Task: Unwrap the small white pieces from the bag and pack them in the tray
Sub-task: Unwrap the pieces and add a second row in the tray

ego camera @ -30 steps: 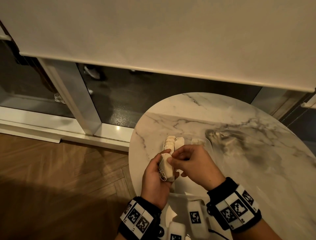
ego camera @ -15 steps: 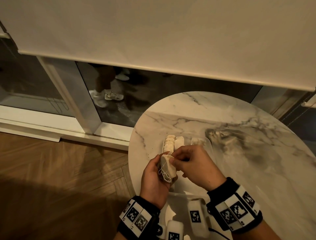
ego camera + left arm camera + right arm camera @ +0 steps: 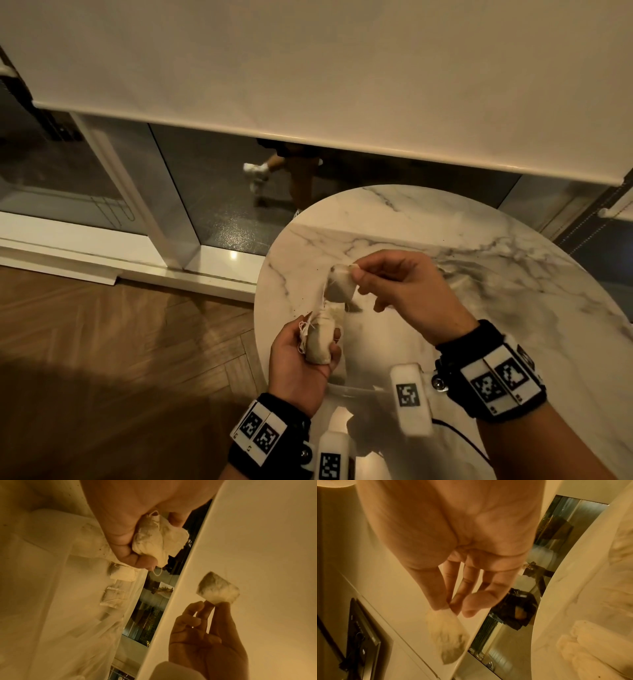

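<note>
My left hand (image 3: 318, 346) grips a crumpled cloth wrapper (image 3: 320, 342) with loose threads, seen close in the left wrist view as the wrapper (image 3: 159, 542). Above it, my right hand (image 3: 356, 274) pinches a small white piece (image 3: 339, 286) by its top corner between thumb and fingers. The piece (image 3: 447, 632) hangs free of the wrapper, dark at its lower end. White pieces lie in a row in the tray (image 3: 583, 642) at the right wrist view's lower right. In the head view my hands hide the tray.
A clear plastic bag (image 3: 60, 601) with several wrapped pieces (image 3: 113, 597) lies on the round marble table (image 3: 479, 274). The table's left edge (image 3: 260, 308) drops to a wooden floor. A person's legs (image 3: 294, 178) pass outside the glass.
My right hand has pulled the white piece out of the wrapper and raised it away. The left hand has dropped lower and nearer, keeping the wrapper.
</note>
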